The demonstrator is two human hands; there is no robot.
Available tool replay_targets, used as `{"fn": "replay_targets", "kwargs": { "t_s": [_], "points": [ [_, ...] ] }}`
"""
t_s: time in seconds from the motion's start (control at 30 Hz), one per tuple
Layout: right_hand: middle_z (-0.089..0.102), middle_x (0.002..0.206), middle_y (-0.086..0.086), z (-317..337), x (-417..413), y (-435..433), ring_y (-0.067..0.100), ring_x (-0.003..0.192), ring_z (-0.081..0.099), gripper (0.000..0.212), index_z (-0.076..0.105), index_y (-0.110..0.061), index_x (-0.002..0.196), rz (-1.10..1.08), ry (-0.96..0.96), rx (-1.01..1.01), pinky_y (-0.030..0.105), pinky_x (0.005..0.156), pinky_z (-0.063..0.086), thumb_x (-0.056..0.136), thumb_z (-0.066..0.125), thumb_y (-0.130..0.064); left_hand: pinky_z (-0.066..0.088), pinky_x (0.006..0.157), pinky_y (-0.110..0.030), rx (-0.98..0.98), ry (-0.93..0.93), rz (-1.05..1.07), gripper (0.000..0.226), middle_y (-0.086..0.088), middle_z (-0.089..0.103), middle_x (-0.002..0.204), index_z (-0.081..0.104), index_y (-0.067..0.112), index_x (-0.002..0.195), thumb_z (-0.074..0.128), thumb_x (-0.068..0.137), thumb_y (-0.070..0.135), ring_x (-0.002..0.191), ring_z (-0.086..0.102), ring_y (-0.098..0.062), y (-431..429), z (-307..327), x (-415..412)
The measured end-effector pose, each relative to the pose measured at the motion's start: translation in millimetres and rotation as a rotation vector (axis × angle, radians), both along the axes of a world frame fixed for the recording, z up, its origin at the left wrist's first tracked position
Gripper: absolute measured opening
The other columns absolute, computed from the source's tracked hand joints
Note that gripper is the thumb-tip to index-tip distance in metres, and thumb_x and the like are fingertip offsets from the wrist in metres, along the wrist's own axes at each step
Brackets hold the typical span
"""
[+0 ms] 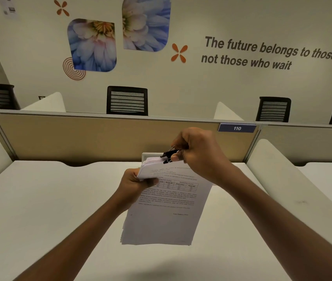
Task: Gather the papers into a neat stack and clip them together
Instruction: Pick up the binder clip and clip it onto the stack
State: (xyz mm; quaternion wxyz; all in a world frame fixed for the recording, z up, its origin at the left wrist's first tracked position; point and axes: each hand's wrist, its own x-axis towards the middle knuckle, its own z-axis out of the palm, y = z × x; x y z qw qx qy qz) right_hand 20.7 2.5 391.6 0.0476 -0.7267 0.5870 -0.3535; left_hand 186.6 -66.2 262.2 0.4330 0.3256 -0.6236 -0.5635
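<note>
— Holding the papers (167, 201) above the surface (39, 209), the left hand (134, 184) grips their upper left edge; we find the sheets gathered, the lower edges slightly fanned.

— And the right hand (198, 154)?

— Pinched on the black binder clip (168, 154), which sits at the stack's top corner. We cannot tell whether it bites yet.

— Handling?

— We judge the papers light and limp; they droop away from the grip. Best held close beside the clip, sheets squeezed flat. The clip's spring looks stiff and may slip off.
</note>
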Motion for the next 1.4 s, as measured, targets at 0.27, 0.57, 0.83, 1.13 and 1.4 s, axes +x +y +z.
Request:
{"fn": "replay_targets", "kwargs": {
  "t_s": [0.27, 0.57, 0.83, 1.13, 1.4],
  "points": [
    [0.06, 0.071, -0.005, -5, 2, -3, -0.003, 0.052, 0.05, 0.013, 0.07, -0.007, 0.081, -0.043, -0.038, 0.011, 0.006, 0.047, 0.036, 0.072, 0.077, 0.0, 0.056, 0.058, -0.019, -0.008, 0.0, 0.017, 0.038, 0.016, 0.075, 0.075, 0.072, 0.029, 0.084, 0.065, 0.082, -0.008, 0.077, 0.072, -0.008, 2, 0, 4],
    [0.06, 0.071, -0.005, -11, 11, -1, -0.001, 0.059, 0.05, 0.014, 0.071, -0.007, 0.082, -0.055, -0.044, 0.012, 0.015, 0.054, 0.04, 0.071, 0.079, -0.003, 0.054, 0.057, -0.016, -0.036, -0.016, 0.022, 0.04, 0.016, 0.074, 0.07, 0.073, 0.029, 0.079, 0.064, 0.081, -0.011, 0.073, 0.07, -0.005, 3, 1, 4],
    [0.054, 0.068, -0.012, -14, 18, -1, -0.015, 0.055, 0.055, 0.015, 0.07, -0.007, 0.086, -0.055, -0.053, 0.07, 0.002, 0.051, 0.039, 0.074, 0.076, 0.001, 0.052, 0.057, -0.015, -0.053, -0.019, 0.031, 0.03, 0.014, 0.074, 0.069, 0.071, 0.019, 0.083, 0.064, 0.081, -0.01, 0.071, 0.07, -0.007, 4, 0, 4],
    [0.067, 0.09, -0.001, -12, 18, 2, 0.013, 0.08, 0.062, 0.034, 0.067, -0.014, 0.104, -0.015, 0.022, 0.078, 0.028, 0.072, 0.055, 0.073, 0.08, -0.015, 0.054, 0.058, -0.017, -0.03, -0.012, 0.039, 0.037, 0.013, 0.075, 0.072, 0.073, 0.027, 0.08, 0.066, 0.081, -0.008, 0.073, 0.071, -0.008, 5, -2, 2],
    [0.033, 0.145, 0.01, -37, 4, -1, 0.024, 0.13, 0.03, 0.104, 0.021, -0.018, 0.146, -0.042, 0.142, -0.058, 0.032, 0.112, 0.026, 0.065, 0.084, -0.036, 0.057, 0.061, -0.024, -0.021, 0.065, 0.038, 0.031, 0.005, 0.077, 0.078, 0.078, 0.036, 0.077, 0.072, 0.073, 0.006, 0.075, 0.073, -0.018, 5, -2, -5]
  ]
}}
